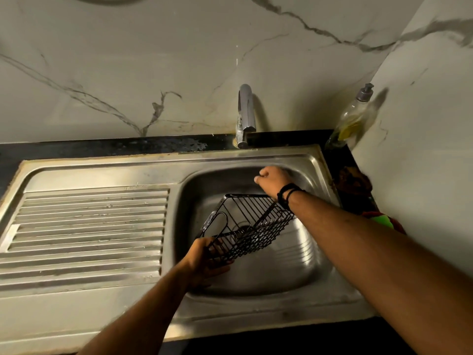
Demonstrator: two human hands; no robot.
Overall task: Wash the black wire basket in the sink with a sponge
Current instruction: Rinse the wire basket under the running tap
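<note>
Head view, sink (320,160): black wire basket (247,225) tilted inside.
Left hand (204,262): clamped on basket's near end.
Right hand (272,181): loose fist beyond basket, holding nothing visible.

Single head view: we look steeply down, close over the sink (320,160), tap (246,116) at 12 o'clock, wall behind.

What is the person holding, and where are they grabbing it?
The left hand grips the black wire basket by its near end. The right hand seems empty.
</note>
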